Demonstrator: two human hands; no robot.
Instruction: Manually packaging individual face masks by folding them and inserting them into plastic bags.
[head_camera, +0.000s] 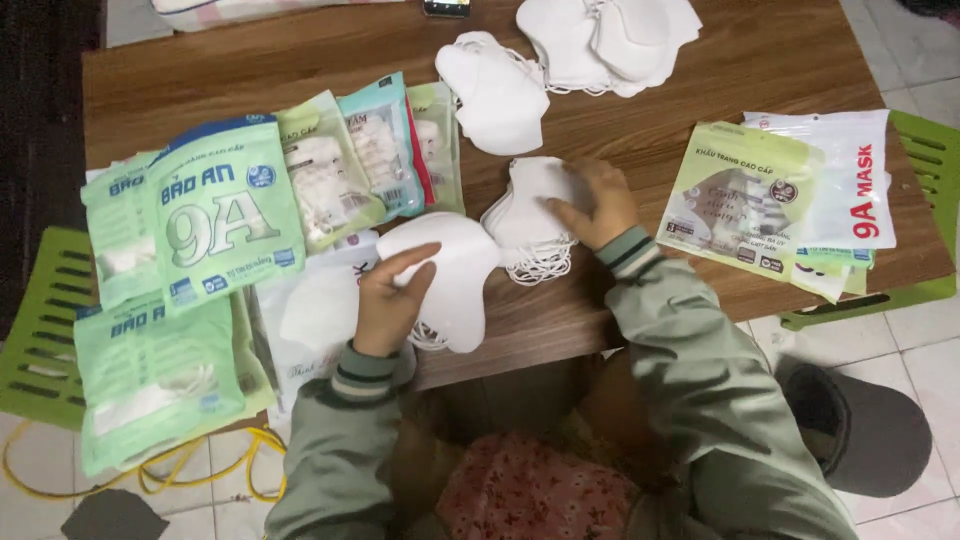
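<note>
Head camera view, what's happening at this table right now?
A person in a grey-green jacket sits at a wooden table sorting white face masks. The left hand holds a small bunch of masks at the table's near edge, while the right hand rests on a stack of masks lying flat. More loose masks sit at the far side. Green packets lie to the left, and more packets to the right.

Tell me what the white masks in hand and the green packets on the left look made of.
White masks held by the left hand: likely soft nonwoven fabric, matte, folded, with thin ear loops. Green packets: thin plastic film, glossy, with glare and wrinkles. Right hand rests on a mask stack.
</note>
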